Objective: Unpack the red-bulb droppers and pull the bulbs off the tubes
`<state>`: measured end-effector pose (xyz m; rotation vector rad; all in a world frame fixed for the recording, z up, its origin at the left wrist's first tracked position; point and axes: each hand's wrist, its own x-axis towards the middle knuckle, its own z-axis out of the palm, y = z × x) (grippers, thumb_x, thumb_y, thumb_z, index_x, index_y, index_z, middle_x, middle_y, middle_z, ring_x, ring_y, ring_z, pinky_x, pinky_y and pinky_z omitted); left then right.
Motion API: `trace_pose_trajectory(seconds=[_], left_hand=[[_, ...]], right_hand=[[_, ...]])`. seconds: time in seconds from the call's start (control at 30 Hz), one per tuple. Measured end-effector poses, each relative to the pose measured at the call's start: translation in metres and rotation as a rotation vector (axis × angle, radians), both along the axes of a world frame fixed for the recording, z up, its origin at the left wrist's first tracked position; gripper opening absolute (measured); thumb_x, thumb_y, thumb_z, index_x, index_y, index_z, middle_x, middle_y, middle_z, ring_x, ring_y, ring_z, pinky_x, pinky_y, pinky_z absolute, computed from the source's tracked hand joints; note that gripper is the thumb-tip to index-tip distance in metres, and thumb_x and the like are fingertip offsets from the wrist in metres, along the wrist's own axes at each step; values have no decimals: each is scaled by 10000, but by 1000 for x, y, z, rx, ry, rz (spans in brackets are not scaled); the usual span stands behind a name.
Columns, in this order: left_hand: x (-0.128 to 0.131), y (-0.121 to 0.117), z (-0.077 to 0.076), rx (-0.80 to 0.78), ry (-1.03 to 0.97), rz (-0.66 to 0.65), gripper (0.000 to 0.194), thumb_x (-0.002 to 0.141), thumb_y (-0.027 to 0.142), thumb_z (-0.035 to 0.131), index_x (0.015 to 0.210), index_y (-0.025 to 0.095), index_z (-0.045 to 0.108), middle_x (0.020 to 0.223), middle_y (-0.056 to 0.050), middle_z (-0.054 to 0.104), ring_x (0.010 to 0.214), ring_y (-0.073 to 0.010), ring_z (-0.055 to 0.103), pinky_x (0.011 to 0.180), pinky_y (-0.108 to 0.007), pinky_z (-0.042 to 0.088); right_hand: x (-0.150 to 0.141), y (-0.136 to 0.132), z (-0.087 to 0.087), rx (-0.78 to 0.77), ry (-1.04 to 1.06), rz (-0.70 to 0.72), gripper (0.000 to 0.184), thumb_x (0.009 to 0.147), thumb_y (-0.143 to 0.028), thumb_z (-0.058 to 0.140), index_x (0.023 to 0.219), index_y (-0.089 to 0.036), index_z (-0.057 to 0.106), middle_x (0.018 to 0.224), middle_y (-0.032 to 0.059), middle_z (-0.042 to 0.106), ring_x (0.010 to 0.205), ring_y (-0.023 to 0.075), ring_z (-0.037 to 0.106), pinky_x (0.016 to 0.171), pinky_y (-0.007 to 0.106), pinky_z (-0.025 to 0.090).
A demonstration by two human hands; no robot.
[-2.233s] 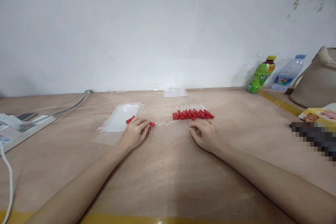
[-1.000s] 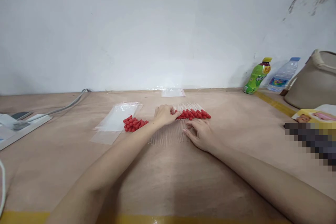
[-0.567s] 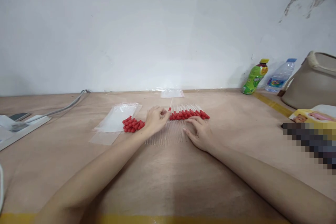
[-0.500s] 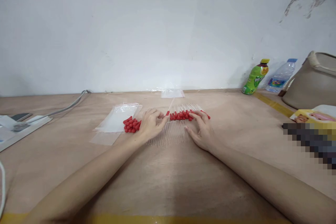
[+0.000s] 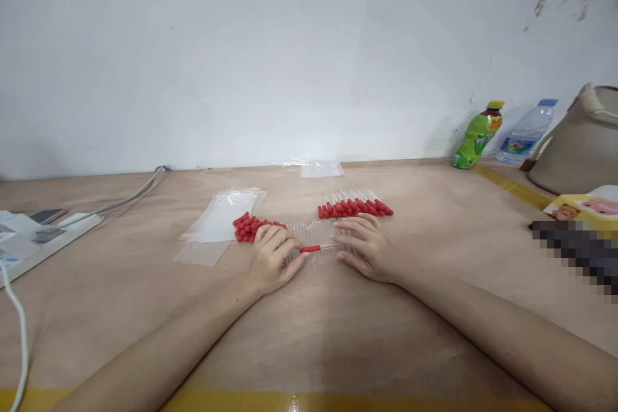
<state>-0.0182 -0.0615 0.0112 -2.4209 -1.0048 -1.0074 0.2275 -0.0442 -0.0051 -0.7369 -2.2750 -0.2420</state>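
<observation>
My left hand (image 5: 271,259) pinches the red bulb end of a clear dropper (image 5: 313,248) lying across a row of clear tubes (image 5: 313,232) on the wooden table (image 5: 309,335). On the tube end of that dropper is my right hand (image 5: 363,246), its fingers closed on it. Just left of my left hand lies a heap of loose red bulbs (image 5: 250,228). Behind my right hand lies a row of red-capped droppers (image 5: 355,206).
Clear plastic bags (image 5: 219,215) lie left of the bulbs, another bag (image 5: 321,169) by the wall. A power strip with cables (image 5: 48,232) sits far left. A green bottle (image 5: 477,135), a water bottle (image 5: 526,132), a beige bag (image 5: 579,141) and a yellow box (image 5: 582,207) stand right.
My left hand reached to the far dropper row, picked one up, and drew it back toward me. Both hands now hold it over the clear tubes.
</observation>
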Motion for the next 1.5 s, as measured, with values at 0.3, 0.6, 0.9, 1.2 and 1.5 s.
trace_pose_trajectory(seconds=[0.3, 0.6, 0.9, 1.2, 1.5], left_hand=[[16, 0, 0, -93, 16, -105, 318, 768, 368, 586, 1037, 200, 575, 1031, -78, 612, 988, -218, 524, 858, -385, 385], [21, 6, -8, -11, 35, -272, 156, 816, 207, 543, 955, 208, 613, 944, -18, 681, 1018, -172, 572, 955, -397, 385], [22, 2, -4, 16, 95, -309, 148, 814, 189, 533, 942, 190, 607, 977, -22, 674, 1039, -165, 565, 1002, -387, 359], [22, -2, 0, -58, 132, -301, 139, 844, 199, 471, 877, 190, 606, 868, -19, 689, 979, -170, 596, 1032, -414, 295], [19, -5, 2, -171, 144, -314, 142, 859, 185, 445, 872, 187, 586, 842, -5, 685, 1001, -164, 579, 1056, -426, 222]], right_hand=[[-7, -3, -1, -3, 19, 44, 155, 842, -261, 492, 888, -227, 636, 898, 10, 668, 961, 172, 533, 949, 416, 296], [-15, -7, -2, -5, 14, 63, 157, 821, -305, 525, 914, -230, 626, 875, 9, 674, 940, 159, 558, 977, 415, 290], [-21, -8, -8, -7, 85, 174, 128, 839, -199, 479, 838, -202, 607, 820, 11, 670, 867, 124, 588, 928, 351, 389], [-19, -14, -4, 23, 46, 197, 140, 847, -181, 454, 801, -180, 587, 811, 37, 656, 843, 119, 597, 892, 321, 428], [-17, -17, -3, 117, 44, 227, 115, 834, -146, 473, 828, -170, 585, 767, 38, 668, 886, 136, 605, 901, 331, 436]])
